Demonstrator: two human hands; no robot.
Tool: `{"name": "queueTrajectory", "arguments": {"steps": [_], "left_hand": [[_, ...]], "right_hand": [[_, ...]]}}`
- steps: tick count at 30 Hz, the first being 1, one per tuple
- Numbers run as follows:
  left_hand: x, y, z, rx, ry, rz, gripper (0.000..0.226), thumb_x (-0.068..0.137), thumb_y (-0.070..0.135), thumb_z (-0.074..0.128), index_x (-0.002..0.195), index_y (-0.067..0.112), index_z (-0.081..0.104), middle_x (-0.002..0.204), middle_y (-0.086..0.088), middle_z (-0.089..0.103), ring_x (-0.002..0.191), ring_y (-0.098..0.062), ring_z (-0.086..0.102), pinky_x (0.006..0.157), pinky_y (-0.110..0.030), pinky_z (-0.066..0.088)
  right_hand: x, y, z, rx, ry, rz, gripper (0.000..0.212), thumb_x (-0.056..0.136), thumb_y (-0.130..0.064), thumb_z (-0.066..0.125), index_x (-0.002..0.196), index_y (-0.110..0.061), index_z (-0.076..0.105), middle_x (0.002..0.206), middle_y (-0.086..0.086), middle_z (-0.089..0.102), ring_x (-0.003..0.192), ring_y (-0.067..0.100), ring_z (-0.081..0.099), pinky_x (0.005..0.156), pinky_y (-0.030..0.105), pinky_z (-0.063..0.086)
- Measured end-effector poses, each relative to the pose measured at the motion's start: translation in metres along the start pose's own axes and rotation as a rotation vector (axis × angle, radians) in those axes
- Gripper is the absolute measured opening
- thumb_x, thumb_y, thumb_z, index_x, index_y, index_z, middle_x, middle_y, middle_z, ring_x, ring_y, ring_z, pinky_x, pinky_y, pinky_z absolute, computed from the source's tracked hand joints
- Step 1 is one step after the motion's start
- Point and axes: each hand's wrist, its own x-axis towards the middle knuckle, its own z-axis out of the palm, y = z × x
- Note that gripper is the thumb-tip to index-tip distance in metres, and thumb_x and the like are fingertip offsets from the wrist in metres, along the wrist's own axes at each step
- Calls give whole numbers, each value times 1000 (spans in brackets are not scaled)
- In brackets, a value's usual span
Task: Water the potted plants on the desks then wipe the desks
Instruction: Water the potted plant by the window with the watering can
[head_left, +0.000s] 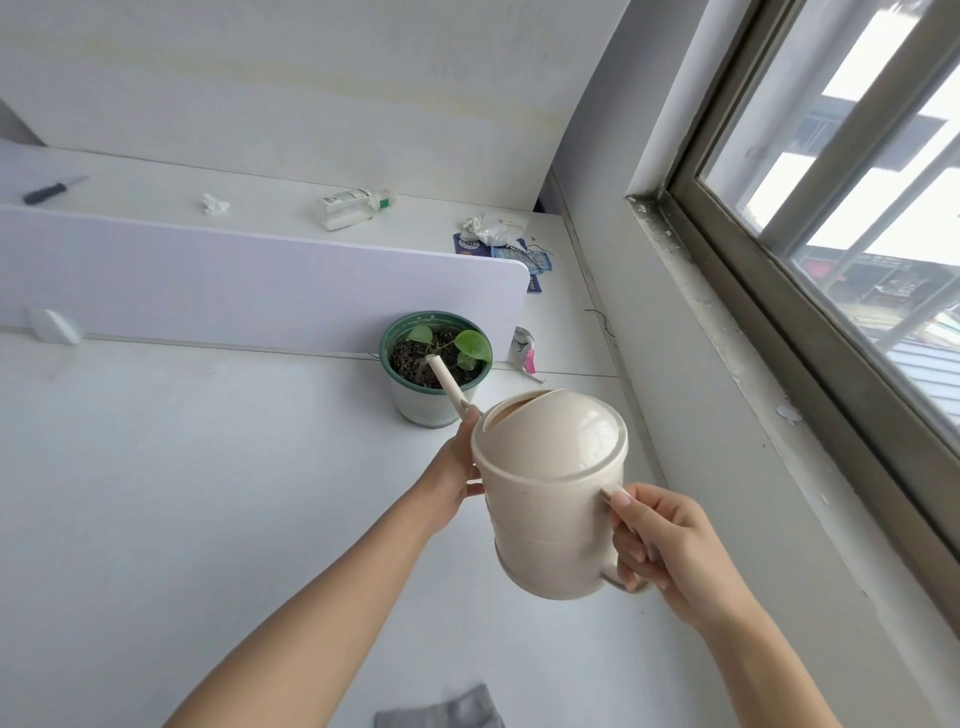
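Observation:
A cream watering can (550, 488) hangs tilted above the white desk (182, 493). Its thin spout (447, 384) points down into the dark soil of a small green-leaved plant in a green-rimmed pot (435, 371). My right hand (670, 545) grips the can's handle, fingers curled round it. My left hand (457, 467) holds the can's front side near the base of the spout, and the can hides most of its fingers. The pot stands against the white divider (260, 280).
A grey cloth (441, 709) lies at the desk's near edge. Behind the divider, the far desk carries a lying bottle (353, 205), crumpled tissue (214, 203), a dark-handled tool (52, 189) and papers (514, 249). A wrapper (523, 351) lies right of the pot. The window wall (727, 364) runs along the right.

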Motion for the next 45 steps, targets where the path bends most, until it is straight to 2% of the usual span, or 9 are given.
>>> {"name": "queueTrajectory", "arguments": {"steps": [5,8,12,16,24,27,31,40,45], "left_hand": [[10,7,9,13,-8,-2,46,93,60,19,81,33,54,68,10,57,68,-11,51,49,-20,39],[19,15,16,22,-15,7,48,93,59,20,72,29,50,62,12,55,66,-10,49,49,-20,37],[33,24,24,11,-62,-11,49,90,64,22,81,33,59,84,6,62,91,-16,55,69,-26,43],[41,32,32,43,-70,-40,48,87,68,22,80,37,58,74,9,60,87,-16,54,68,-27,42],[39,16,18,14,5,-10,48,93,58,21,66,27,46,43,19,53,61,-7,48,53,-20,37],[32,13,4,-2,42,11,46,93,58,20,65,30,44,46,18,55,64,-8,49,54,-22,36],[19,15,-14,-9,38,17,47,91,62,20,80,35,57,74,9,62,76,-10,54,59,-23,39],[-23,13,-41,18,139,58,63,88,67,20,108,25,62,109,-6,68,101,-19,59,84,-32,42],[-49,-5,-67,-21,286,63,64,92,58,22,120,13,57,108,-11,66,96,-22,59,83,-33,42]], "right_hand": [[0,0,-3,4,26,-10,68,33,-66,79,55,-10,50,41,-1,38,28,10,26,39,25,28],[0,-3,-4,0,55,-21,63,34,-65,79,54,-12,51,41,-1,39,29,11,27,39,24,29],[2,-7,-7,-5,97,-35,41,61,-40,70,61,-5,49,47,7,36,29,11,29,38,23,29],[7,-9,-11,12,110,-60,68,32,-63,81,58,-8,52,42,0,39,32,11,27,37,22,30],[12,-4,-10,-19,90,-23,75,28,-67,80,60,-5,51,40,0,38,29,11,30,36,22,29],[14,-3,-1,-28,65,-16,60,41,-53,81,60,-5,50,39,0,39,28,11,31,36,21,28],[15,0,13,5,40,-36,26,69,-25,56,66,-1,47,39,1,38,29,11,27,36,20,31],[8,29,28,-102,27,-38,19,67,-21,52,61,-3,51,41,2,47,38,14,41,56,30,40],[6,51,44,-197,-33,-5,15,61,-18,53,62,-2,53,44,3,52,43,10,45,51,13,41]]}}
